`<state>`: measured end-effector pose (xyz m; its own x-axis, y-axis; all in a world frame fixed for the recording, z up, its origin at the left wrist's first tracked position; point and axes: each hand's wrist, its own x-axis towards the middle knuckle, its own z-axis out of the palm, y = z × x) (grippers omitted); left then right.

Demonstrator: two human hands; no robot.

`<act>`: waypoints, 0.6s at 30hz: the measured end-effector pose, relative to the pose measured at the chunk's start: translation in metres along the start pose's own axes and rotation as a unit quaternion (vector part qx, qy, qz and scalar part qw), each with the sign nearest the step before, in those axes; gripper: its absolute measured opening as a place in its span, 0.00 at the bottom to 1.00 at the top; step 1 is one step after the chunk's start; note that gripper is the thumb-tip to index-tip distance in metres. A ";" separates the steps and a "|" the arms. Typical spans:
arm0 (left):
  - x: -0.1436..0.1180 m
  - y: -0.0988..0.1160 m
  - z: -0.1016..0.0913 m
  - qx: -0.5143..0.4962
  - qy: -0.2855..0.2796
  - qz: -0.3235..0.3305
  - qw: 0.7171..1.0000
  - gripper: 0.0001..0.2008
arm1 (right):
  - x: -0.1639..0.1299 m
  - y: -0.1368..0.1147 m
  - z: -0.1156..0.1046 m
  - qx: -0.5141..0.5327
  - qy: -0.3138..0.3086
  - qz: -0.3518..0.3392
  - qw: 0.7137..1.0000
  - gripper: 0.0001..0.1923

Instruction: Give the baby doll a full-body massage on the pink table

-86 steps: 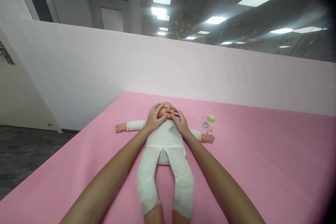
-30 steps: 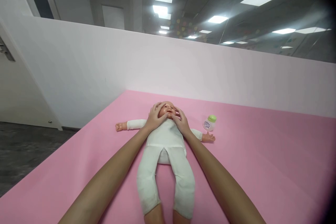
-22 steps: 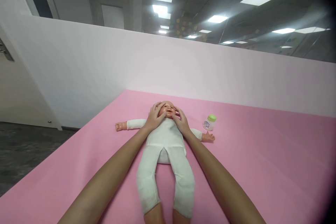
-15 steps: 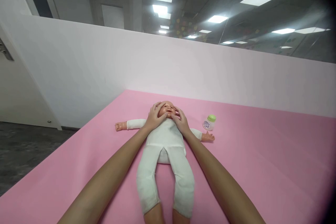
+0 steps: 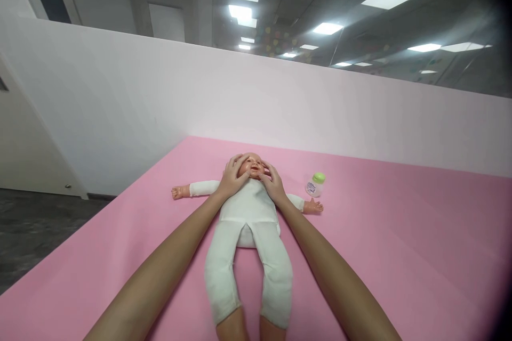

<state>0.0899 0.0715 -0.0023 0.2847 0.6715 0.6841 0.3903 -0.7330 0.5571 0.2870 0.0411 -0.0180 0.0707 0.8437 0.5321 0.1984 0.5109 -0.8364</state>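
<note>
A baby doll [image 5: 248, 200] with a white cloth body lies on its back, its arms spread out and its feet toward me. On the left side of its face rests my left hand [image 5: 234, 177], fingers spread along the temple and thumb by the chin. Against the other cheek lies my right hand [image 5: 274, 181], with its fingers apart and its thumb near the jaw. Both hands cup the head from the sides without closing round it. The doll's eyes, nose and open mouth show between them.
The doll lies on a pink padded tabletop [image 5: 380, 234]. Beyond the doll's right-hand-side arm stands a small clear jar [image 5: 315, 185] with a green lid. A white low wall [image 5: 240, 96] runs along the back, and a door [image 5: 24, 144] is at the left.
Everything in view has shifted slightly to the left as the camera turned. Both hands stay at the sides of the doll's face, with hardly any movement against it.
</note>
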 end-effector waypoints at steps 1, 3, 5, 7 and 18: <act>0.000 0.001 0.000 -0.001 0.000 -0.001 1.000 0.28 | 0.000 -0.001 0.000 0.001 -0.001 0.000 1.000 0.27; 0.000 0.003 0.000 0.000 0.000 -0.011 1.000 0.29 | -0.001 -0.002 0.000 0.001 -0.002 0.000 1.000 0.28; -0.001 0.005 0.000 0.002 0.000 -0.023 1.000 0.30 | -0.001 -0.003 0.000 0.000 -0.002 -0.001 1.000 0.29; -0.001 0.006 0.000 0.003 0.000 -0.027 1.000 0.31 | -0.001 -0.002 0.000 -0.003 0.001 -0.003 1.000 0.30; 0.000 0.000 0.001 -0.002 0.003 -0.016 1.000 0.30 | 0.001 0.001 0.000 0.002 0.005 -0.005 1.000 0.29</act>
<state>0.0907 0.0712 -0.0026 0.2672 0.6945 0.6681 0.3955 -0.7112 0.5811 0.2869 0.0423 -0.0189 0.0778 0.8366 0.5422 0.1950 0.5206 -0.8312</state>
